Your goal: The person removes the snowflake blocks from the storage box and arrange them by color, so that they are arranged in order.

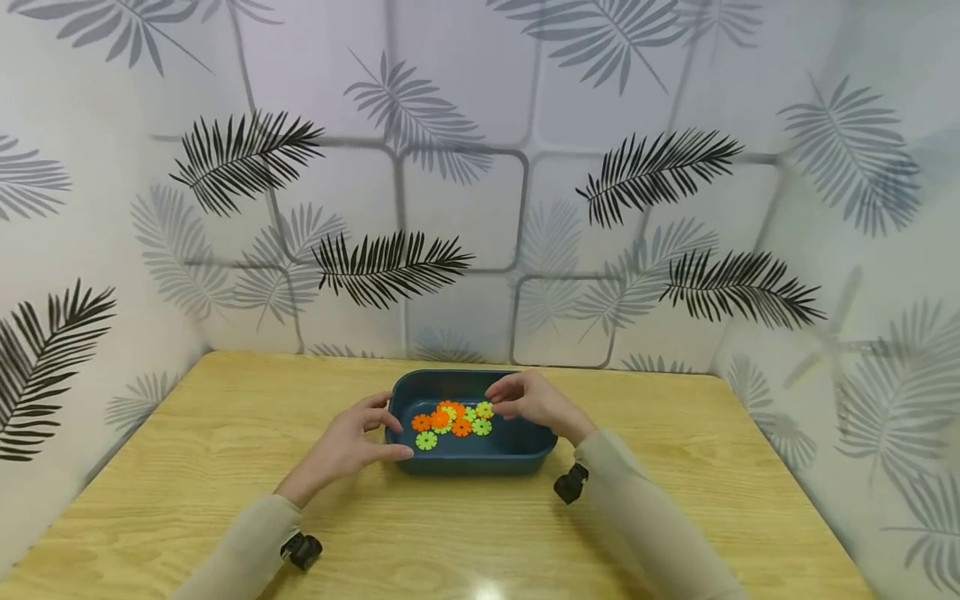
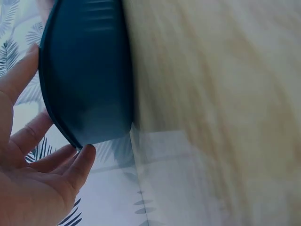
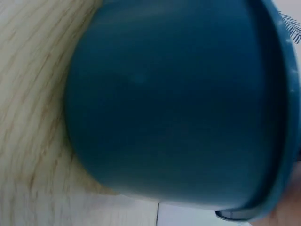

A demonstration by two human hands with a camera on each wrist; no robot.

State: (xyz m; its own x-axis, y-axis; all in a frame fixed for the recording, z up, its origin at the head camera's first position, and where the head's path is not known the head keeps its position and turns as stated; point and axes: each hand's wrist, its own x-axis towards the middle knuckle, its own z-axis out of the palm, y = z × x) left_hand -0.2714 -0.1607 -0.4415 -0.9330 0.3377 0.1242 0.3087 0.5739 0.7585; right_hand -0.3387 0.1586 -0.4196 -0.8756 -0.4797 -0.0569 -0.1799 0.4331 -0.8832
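Observation:
A dark blue plastic basin (image 1: 472, 467) stands on the table, with a loose pile of orange and yellow-green notched plastic discs (image 1: 461, 427) inside, mostly toward its left half. My left hand (image 1: 348, 442) holds the basin's left end, thumb by the front rim and fingers along the side; the left wrist view shows fingertips (image 2: 87, 151) right at the rim. Over the basin's right part reaches my right hand (image 1: 536, 404), fingers bent and thumb beside a yellow disc (image 1: 484, 409). I cannot tell whether its fingertips pinch a disc. The basin's outer wall (image 3: 174, 103) fills most of the right wrist view.
The wooden table (image 1: 262, 400) extends on both sides of the basin and in front of it. Behind the basin rises a pale wall (image 1: 465, 192) with a leaf pattern. Both wrists carry small black cameras (image 1: 302, 550) over light sleeves.

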